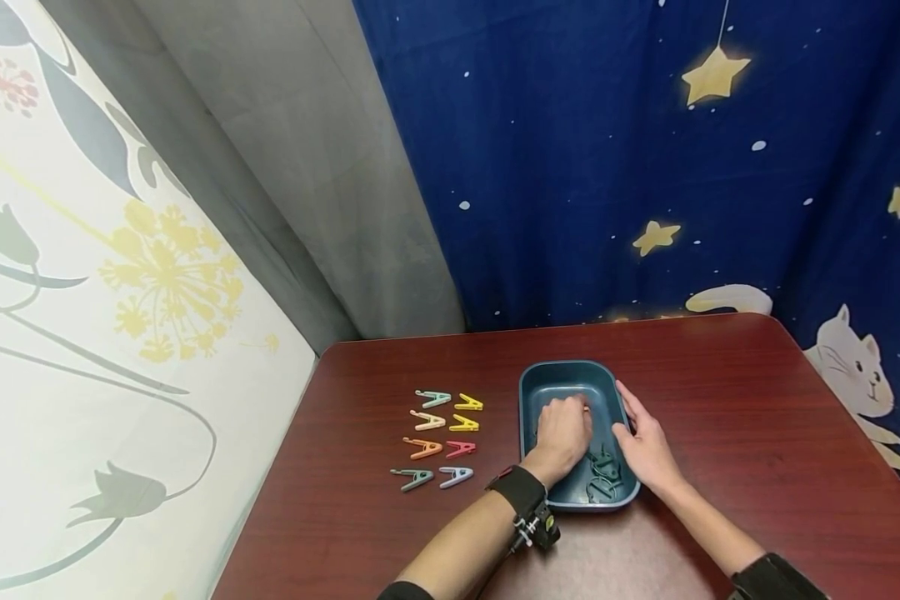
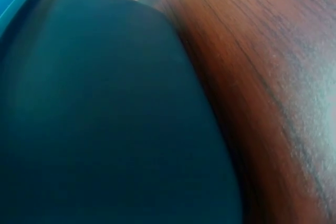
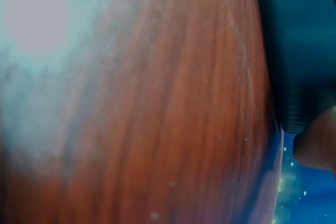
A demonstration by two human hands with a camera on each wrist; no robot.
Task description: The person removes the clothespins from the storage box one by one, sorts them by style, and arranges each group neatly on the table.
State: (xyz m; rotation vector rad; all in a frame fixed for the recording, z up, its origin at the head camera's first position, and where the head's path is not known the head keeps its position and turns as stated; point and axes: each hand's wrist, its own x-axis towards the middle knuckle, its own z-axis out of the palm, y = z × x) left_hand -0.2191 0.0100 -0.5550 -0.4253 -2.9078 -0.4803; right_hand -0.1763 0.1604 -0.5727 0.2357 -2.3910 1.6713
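A dark blue-green rectangular tray [image 1: 576,367] stands on the table. My left hand [image 1: 565,429] reaches down into it from the near left, knuckles up and fingers bent. Its fingertips are hidden, so I cannot tell whether they pinch anything. Several dark green clothes pegs [image 1: 603,475] lie loose in the tray's near right part, beside that hand. At the tray's right side, my right hand [image 1: 651,450] holds the wall, thumb over the rim and fingers along the outside. The tray's outer wall [image 2: 115,103] fills much of the left wrist view.
Left of the tray, several clothes pegs lie in two columns, among them a mint peg [image 1: 433,398], a yellow peg [image 1: 465,423], an orange peg [image 1: 423,448], a red peg [image 1: 461,449] and a pale blue peg [image 1: 456,477]. Curtains [image 1: 607,167] hang behind the reddish-brown table [image 1: 780,467].
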